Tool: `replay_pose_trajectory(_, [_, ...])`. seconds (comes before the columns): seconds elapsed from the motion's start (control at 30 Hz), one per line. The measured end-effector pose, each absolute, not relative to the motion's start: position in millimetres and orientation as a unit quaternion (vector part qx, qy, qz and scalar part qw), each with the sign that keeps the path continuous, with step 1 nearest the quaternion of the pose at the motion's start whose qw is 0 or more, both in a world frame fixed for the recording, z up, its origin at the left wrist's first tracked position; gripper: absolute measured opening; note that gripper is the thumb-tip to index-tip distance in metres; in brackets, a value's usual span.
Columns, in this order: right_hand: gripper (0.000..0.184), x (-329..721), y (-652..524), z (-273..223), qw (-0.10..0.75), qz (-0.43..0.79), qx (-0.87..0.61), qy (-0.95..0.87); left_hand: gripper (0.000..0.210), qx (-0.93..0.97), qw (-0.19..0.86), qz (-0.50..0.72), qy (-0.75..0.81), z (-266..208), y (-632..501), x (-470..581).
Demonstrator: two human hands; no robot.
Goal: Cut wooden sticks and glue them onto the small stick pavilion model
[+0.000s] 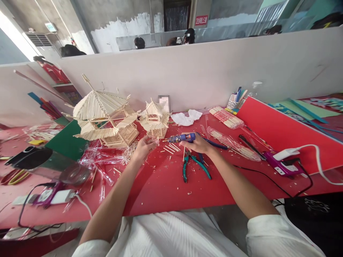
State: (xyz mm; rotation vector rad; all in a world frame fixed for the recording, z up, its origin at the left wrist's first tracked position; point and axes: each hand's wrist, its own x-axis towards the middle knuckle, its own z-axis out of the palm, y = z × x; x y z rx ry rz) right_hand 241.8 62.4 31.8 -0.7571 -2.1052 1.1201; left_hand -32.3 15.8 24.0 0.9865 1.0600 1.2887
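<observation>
The left hand (146,145) pinched a short stick (158,138); the right hand (199,143) wrapped its fingers round a glue gun (180,138) — pointed toward the left fingers — with pliers (184,168) near the right.

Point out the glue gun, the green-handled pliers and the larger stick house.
Glue gun (182,137): head view, on its blue body.
Green-handled pliers (201,166): head view, on one handle.
Larger stick house (102,107): head view, on its upper roof.

Blue glue gun (184,137) — red tabletop (163,194)
</observation>
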Motion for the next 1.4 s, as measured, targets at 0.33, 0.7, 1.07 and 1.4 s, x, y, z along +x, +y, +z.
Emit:
replay_pose_trajectory(0.33, [0.028, 227, 57, 31, 0.347, 0.286, -0.222, -0.865, 0.052, 0.341, 0.595, 0.573, 0.449, 28, 14, -27])
replay_pose_trajectory(0.7, [0.032, 225, 58, 29, 0.354, 0.269, -0.24, -0.863, 0.049, 0.34, 0.594, 0.574, 0.449, 26, 15, -26])
replay_pose_trajectory(1.07, [0.036, 225, 56, 31, 0.351, 0.266, -0.261, -0.859, 0.048, 0.333, 0.599, 0.58, 0.441, 25, 15, -24])
replay_pose_trajectory(1.4, [0.039, 225, 56, 29, 0.348, 0.275, -0.272, -0.854, 0.047, 0.328, 0.598, 0.582, 0.444, 28, 13, -23])
